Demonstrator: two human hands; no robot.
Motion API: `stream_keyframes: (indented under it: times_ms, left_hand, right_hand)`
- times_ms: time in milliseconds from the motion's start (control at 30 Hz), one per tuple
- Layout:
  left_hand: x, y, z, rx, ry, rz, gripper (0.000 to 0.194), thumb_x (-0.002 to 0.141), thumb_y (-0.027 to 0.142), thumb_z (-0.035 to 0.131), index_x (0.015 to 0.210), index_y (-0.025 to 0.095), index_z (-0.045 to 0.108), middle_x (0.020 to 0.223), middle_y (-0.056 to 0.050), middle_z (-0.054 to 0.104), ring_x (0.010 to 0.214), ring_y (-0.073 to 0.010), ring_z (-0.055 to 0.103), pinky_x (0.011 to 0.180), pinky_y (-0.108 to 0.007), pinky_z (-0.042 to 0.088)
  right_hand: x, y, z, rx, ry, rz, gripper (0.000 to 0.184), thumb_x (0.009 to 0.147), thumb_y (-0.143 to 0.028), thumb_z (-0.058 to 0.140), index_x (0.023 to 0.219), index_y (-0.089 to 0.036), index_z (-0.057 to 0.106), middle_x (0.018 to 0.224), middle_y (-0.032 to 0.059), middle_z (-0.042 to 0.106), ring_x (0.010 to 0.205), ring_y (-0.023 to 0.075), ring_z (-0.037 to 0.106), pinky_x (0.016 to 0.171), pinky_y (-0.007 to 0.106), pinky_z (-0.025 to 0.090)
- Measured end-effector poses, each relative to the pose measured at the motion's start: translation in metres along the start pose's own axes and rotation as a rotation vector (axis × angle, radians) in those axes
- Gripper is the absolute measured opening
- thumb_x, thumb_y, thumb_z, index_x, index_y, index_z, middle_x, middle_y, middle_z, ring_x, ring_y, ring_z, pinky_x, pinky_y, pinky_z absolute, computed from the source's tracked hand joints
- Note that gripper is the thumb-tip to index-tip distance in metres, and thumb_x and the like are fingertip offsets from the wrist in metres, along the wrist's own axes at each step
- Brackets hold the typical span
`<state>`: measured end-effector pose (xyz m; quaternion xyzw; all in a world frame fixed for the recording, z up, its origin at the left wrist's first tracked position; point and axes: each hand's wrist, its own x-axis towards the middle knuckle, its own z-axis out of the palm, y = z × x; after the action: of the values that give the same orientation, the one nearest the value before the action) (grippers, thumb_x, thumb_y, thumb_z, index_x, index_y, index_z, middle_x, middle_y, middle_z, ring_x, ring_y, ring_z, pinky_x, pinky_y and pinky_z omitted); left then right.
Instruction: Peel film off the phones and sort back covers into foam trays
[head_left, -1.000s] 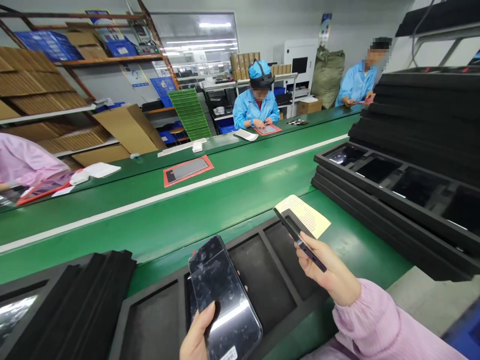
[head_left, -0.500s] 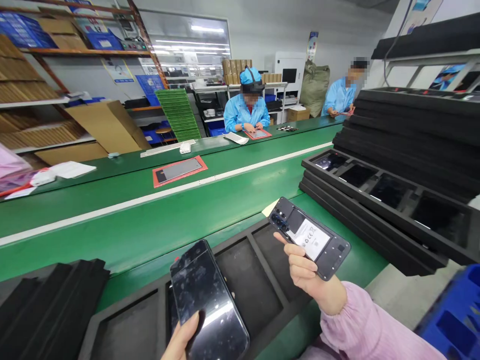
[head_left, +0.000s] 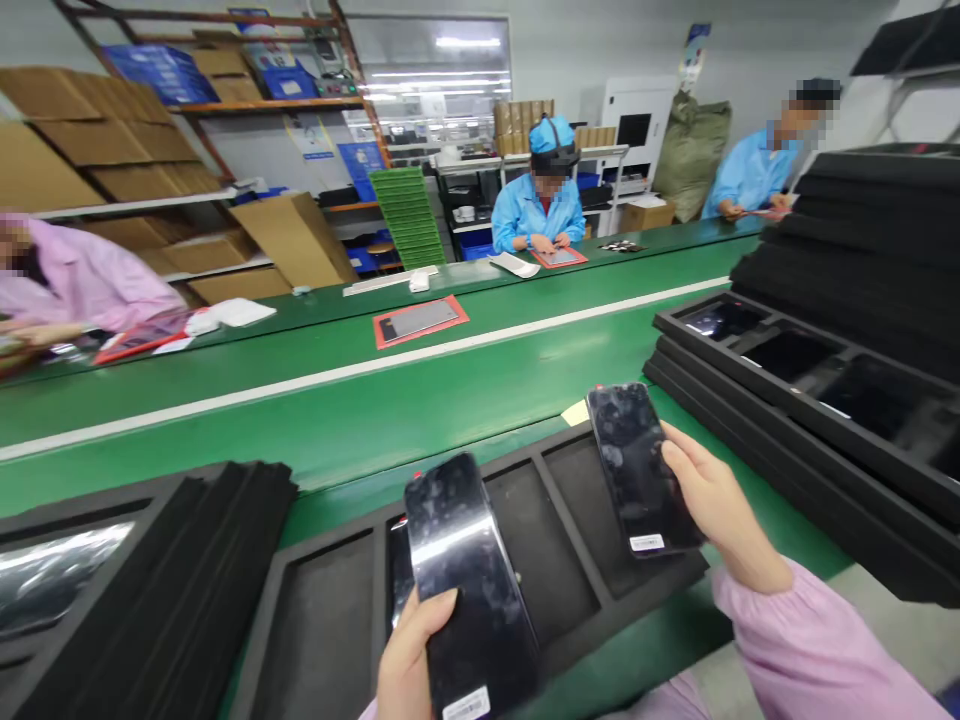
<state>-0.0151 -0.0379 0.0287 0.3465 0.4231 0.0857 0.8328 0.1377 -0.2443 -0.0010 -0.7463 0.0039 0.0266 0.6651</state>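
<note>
My left hand [head_left: 411, 650] is closed on the lower left edge of a dark smartphone [head_left: 476, 590], screen up, with a white label at its bottom end. In my right hand [head_left: 709, 490] is a second smartphone [head_left: 641, 470], gripped by its right edge, its smudged screen facing me and a white label near its lower end. Both phones are above a black foam tray [head_left: 322, 620] with rectangular compartments. Another phone [head_left: 400, 570] lies in a compartment, partly hidden behind the left-hand phone. A pale yellow slip [head_left: 575, 413] shows at the tray's far edge.
Stacked black foam trays stand at left [head_left: 172, 590] and right [head_left: 780, 400], some holding phones. Across the green bench [head_left: 315, 430], a phone part lies on a red mat [head_left: 459, 303]. Two co-workers in blue [head_left: 540, 215] and one in pink [head_left: 97, 270] sit or stand beyond.
My right hand has turned its phone over, from the back with cameras and white label to the screen side. The view has swung left, bringing a person in pink into sight.
</note>
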Motion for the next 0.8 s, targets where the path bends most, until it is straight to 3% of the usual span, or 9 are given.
stream_keyframes:
  times_ms: [67,200,333,433,567,700,800]
  left_hand:
    - [0.000,0.000,0.002,-0.034,-0.062,0.006,0.028,0.059,0.015,0.060,0.086,0.013,0.066,0.074,-0.011,0.071,0.067,-0.0278,0.067,0.065,-0.038,0.054]
    - [0.006,-0.007,-0.001,-0.020,-0.262,-0.047,0.039,0.055,0.013,0.059,0.093,0.013,0.066,0.075,-0.011,0.070,0.069,-0.0301,0.066,0.065,-0.039,0.051]
    - [0.008,-0.015,0.002,0.035,-0.364,-0.074,0.040,0.053,0.010,0.062,0.093,0.014,0.066,0.071,-0.006,0.068,0.068,-0.0231,0.063,0.067,-0.032,0.046]
    - [0.004,-0.017,0.007,0.144,-0.403,-0.117,0.039,0.048,0.009,0.062,0.086,0.013,0.067,0.067,-0.003,0.064,0.065,-0.0175,0.058,0.062,-0.025,0.040]
    - [-0.001,-0.018,0.010,0.326,-0.474,-0.205,0.041,0.045,0.011,0.058,0.085,0.013,0.068,0.064,0.000,0.060,0.058,-0.0117,0.048,0.057,-0.022,0.033]
    - [0.000,-0.018,0.005,0.360,-0.482,-0.176,0.036,0.044,0.013,0.060,0.079,0.013,0.067,0.059,0.002,0.053,0.054,-0.0101,0.041,0.054,-0.022,0.027]
    - [0.000,-0.016,0.002,0.253,-0.503,-0.137,0.033,0.044,0.013,0.063,0.077,0.013,0.067,0.060,0.001,0.055,0.055,-0.0116,0.044,0.056,-0.023,0.029]
  right_hand:
    - [0.005,0.008,-0.005,-0.197,0.009,-0.063,0.037,0.068,-0.044,0.063,0.100,-0.026,0.067,0.103,0.0031,0.066,0.105,0.0271,0.055,0.087,0.036,0.044]
    - [0.004,0.028,0.004,-0.497,-0.062,-0.191,0.026,0.066,-0.042,0.058,0.081,-0.025,0.071,0.071,0.0081,0.066,0.078,0.0335,0.061,0.072,0.047,0.047]
    - [0.005,0.026,0.020,-0.592,-0.118,-0.384,0.035,0.065,-0.050,0.057,0.076,-0.020,0.071,0.102,0.0161,0.064,0.099,0.0400,0.054,0.085,0.058,0.039]
    - [0.003,0.003,0.031,-0.518,-0.273,-0.450,0.042,0.073,-0.054,0.052,0.090,-0.020,0.070,0.105,0.0126,0.064,0.097,0.0316,0.059,0.084,0.048,0.046]
    - [-0.004,-0.035,0.050,-0.339,-0.592,-0.524,0.027,0.084,-0.041,0.051,0.094,-0.023,0.068,0.098,0.0071,0.067,0.085,0.0203,0.064,0.073,0.030,0.053]
    - [-0.014,-0.044,0.059,-0.289,-0.573,-0.864,0.016,0.083,-0.022,0.054,0.077,-0.024,0.068,0.088,0.0044,0.068,0.086,0.0196,0.064,0.077,0.032,0.052]
    - [-0.030,-0.031,0.044,-0.301,-0.686,-1.000,0.026,0.084,-0.015,0.051,0.094,-0.033,0.067,0.090,-0.0009,0.070,0.090,0.0194,0.065,0.090,0.036,0.050]
